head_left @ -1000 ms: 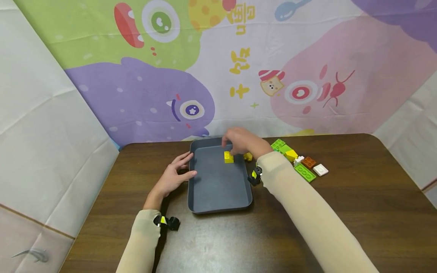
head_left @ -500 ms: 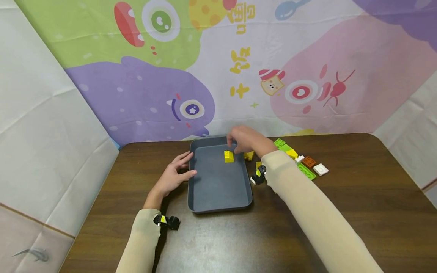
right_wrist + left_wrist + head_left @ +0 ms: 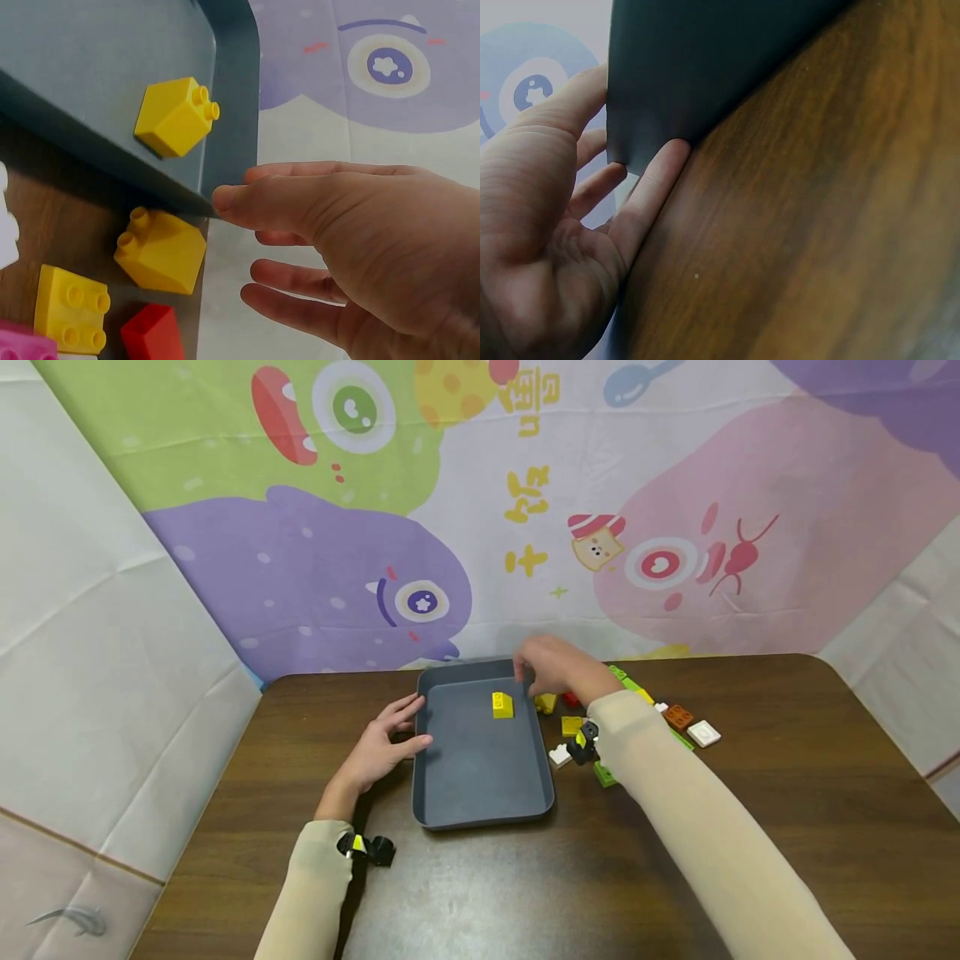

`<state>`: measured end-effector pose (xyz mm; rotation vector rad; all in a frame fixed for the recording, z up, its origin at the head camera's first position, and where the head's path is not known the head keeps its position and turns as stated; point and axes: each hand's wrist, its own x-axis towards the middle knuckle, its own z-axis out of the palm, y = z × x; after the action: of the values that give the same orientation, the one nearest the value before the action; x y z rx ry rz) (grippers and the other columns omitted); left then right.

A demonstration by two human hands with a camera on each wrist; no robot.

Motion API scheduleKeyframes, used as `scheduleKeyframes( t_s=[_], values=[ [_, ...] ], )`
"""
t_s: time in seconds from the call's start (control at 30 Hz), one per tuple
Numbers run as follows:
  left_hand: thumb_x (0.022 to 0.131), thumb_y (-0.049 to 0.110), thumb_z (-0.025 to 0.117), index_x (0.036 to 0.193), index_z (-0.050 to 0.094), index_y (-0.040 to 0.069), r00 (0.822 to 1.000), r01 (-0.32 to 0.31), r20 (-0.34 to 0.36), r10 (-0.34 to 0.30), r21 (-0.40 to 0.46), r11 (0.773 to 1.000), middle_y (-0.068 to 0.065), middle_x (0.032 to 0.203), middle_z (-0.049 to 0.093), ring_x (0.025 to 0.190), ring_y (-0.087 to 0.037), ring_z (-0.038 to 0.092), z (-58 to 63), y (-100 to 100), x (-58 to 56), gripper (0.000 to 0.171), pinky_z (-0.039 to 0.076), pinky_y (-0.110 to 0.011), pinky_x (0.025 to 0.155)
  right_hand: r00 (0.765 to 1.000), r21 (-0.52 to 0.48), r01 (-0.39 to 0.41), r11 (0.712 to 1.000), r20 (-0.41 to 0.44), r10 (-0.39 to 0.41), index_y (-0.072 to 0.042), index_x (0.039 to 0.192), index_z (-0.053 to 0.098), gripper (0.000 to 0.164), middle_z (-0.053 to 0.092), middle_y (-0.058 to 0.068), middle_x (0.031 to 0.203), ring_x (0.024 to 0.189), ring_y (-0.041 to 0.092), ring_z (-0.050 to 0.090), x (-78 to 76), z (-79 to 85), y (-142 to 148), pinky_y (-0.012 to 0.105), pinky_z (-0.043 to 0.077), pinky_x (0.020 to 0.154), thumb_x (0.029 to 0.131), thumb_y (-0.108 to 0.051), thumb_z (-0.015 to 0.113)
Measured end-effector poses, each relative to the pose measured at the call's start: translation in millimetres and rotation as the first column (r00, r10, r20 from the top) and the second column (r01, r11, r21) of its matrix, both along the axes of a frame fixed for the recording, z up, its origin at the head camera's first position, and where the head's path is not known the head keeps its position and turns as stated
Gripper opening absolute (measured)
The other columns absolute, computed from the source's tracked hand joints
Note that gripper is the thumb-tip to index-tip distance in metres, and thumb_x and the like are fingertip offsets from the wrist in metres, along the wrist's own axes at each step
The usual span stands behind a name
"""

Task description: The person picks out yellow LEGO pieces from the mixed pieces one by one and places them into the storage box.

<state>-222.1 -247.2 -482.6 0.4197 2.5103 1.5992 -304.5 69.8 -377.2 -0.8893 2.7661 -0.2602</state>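
On the brown worktop [image 3: 450, 902] sits a grey tray [image 3: 476, 777], with a yellow block [image 3: 503, 706] in its far half. The left hand [image 3: 381, 745] touches the tray's left side, its grip wide. Near the far right corner hangs the right hand [image 3: 558, 668], fingers loosely extended, grip empty, close to a second yellow block [image 3: 163, 251] outside.

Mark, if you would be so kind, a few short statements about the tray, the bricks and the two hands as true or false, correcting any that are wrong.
1. One yellow brick lies inside the tray. True.
2. The brown brick is in the tray too. False: it lies on the table, right of the tray.
3. The left hand touches the tray's left side. True.
4. The right hand is near the tray's far right corner. True.
5. The right hand holds a brick. False: no brick shows in its fingers.
6. The tray is red. False: it is dark gray.
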Motion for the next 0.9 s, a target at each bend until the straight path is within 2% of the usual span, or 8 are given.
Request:
scheduleKeyframes(
  t_s=[0.2, 0.4, 0.9],
  values=[
    [0.092, 0.024, 0.074, 0.154, 0.04, 0.012, 1.0, -0.003, 0.004, 0.003, -0.004, 1.0, -0.005, 0.165, 0.027, 0.13, -0.037, 0.048, -1.0, 0, -0.1, 0.073, 0.062, -0.029, 0.08, 1.0, 0.026, 0.022, 0.999, -0.001, -0.022, -0.011, 0.096, 0.075, 0.018, 0.069, 0.007, 0.108, 0.101, 0.028, 0.057, -3.3, -1.9, 8, 0.045, 0.053, 0.092, 0.08, -0.009, 0.082],
    [0.092, 0.025, 0.074, 0.155, 0.04, 0.012, 1.0, -0.003, 0.0, 0.003, -0.007, 1.0, -0.005, 0.165, 0.026, 0.129, -0.038, 0.049, -1.4, 0, -0.7, 0.073, 0.063, -0.034, 0.081, 1.0, 0.039, 0.031, 0.999, 0.0, -0.031, -0.012, 0.091, 0.074, 0.012, 0.07, 0.007, 0.103, 0.098, 0.028, 0.058, -7.4, -1.2, 15, 0.044, 0.054, 0.09, 0.082, -0.008, 0.08],
    [0.092, 0.024, 0.074, 0.155, 0.04, 0.012, 1.0, -0.004, 0.001, 0.004, -0.01, 1.0, -0.003, 0.165, 0.027, 0.13, -0.037, 0.049, 0.0, 0, 0.6, 0.072, 0.062, -0.042, 0.086, 0.998, 0.048, 0.06, 0.997, 0.01, -0.061, -0.012, 0.091, 0.075, 0.01, 0.071, 0.007, 0.103, 0.096, 0.028, 0.059, -7.8, -6.1, 16, 0.044, 0.054, 0.09, 0.083, -0.013, 0.08]
  ],
)
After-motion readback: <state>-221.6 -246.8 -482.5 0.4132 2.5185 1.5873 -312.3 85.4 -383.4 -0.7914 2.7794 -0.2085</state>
